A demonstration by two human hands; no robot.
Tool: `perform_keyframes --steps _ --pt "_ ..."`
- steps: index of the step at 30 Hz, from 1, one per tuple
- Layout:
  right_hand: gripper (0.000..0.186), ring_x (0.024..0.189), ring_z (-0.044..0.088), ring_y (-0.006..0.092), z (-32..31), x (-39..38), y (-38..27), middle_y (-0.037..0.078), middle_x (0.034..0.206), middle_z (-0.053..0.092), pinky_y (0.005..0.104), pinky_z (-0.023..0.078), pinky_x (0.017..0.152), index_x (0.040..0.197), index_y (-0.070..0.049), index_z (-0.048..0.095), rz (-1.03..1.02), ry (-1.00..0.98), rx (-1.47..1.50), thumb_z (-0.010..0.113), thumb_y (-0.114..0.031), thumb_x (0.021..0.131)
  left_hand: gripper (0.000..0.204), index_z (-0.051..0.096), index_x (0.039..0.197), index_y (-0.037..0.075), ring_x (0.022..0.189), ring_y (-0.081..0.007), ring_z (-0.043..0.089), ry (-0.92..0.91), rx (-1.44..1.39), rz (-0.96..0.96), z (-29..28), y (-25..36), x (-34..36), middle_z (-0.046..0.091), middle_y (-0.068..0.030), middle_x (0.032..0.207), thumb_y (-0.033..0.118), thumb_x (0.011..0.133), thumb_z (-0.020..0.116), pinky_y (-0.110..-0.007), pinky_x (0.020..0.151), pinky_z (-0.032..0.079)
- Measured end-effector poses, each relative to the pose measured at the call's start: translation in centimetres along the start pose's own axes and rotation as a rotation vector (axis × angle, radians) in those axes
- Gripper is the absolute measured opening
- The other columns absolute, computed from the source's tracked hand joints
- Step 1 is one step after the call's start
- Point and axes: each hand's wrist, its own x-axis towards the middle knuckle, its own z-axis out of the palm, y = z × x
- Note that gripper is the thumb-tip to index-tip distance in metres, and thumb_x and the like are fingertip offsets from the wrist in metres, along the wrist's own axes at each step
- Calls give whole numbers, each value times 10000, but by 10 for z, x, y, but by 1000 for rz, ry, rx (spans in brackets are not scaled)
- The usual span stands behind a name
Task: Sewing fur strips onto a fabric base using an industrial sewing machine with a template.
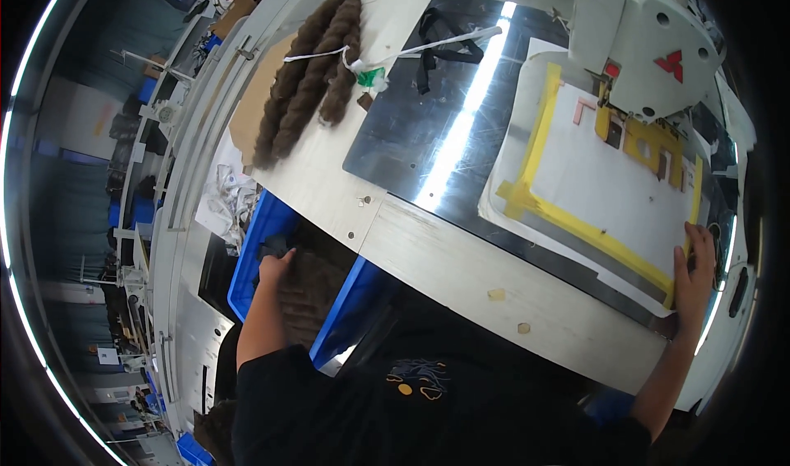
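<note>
We judge the step as picking brown furry pieces (309, 295): left hand (276, 266), grasp indiscernible, next needing a secure pinch; right hand (695, 272) unclenched at the taped sheet (605, 174).

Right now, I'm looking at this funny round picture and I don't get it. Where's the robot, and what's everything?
There's no robot, just a person with two bare hands. A camera on their head looks down, and its wide lens bends straight edges. The left hand reaches into a blue plastic bin with brown furry material inside; I can't tell whether it holds anything. The right hand touches the edge of a flat white panel bordered with yellow tape, below a big white machine. On the pale table lie fluffy brown ropes tied with white string and a shiny dark metal plate.
</note>
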Motion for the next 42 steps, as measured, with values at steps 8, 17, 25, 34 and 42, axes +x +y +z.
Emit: perform_keyframes --steps 8,17,25,34,42 --pt "458 1428 446 342 -3 0 1 153 1542 470 481 362 1187 1445 -159 592 -56 -16 46 595 -266 1000 503 769 1001 -33 953 -339 734 -128 -148 -230 0 -32 40 758 -196 970 409 761 782 -424 836 564" --pt "451 1405 470 343 -2 2 -3 148 1517 490 465 368 1185 1436 -145 594 -53 -12 111 605 -214 990 500 643 1243 104 851 -326 676 -235 -516 -416 44 -102 100 702 -170 1091 360 831 767 -460 733 553" --pt "444 1353 516 316 0 2 -7 136 1461 517 406 407 1147 1404 -104 599 -77 41 140 635 -144 963 789 691 1230 -75 1167 -351 679 -89 -464 -475 33 -86 67 685 -264 1260 588 807 765 -438 957 541" --pt "428 1354 506 324 -8 -2 -17 141 1442 527 394 398 1143 1358 -67 620 -67 32 192 650 -135 936 615 684 1234 -56 1218 -391 644 -207 -398 -353 31 -59 94 675 -256 1283 447 883 728 -473 1043 505" --pt "438 1358 500 338 -14 -6 -19 156 1462 518 408 393 1160 1350 -74 633 -34 39 197 663 -144 918 424 669 1213 -44 1153 -384 667 -532 -853 -585 -5 -87 40 706 -212 1199 277 937 670 -502 991 538"
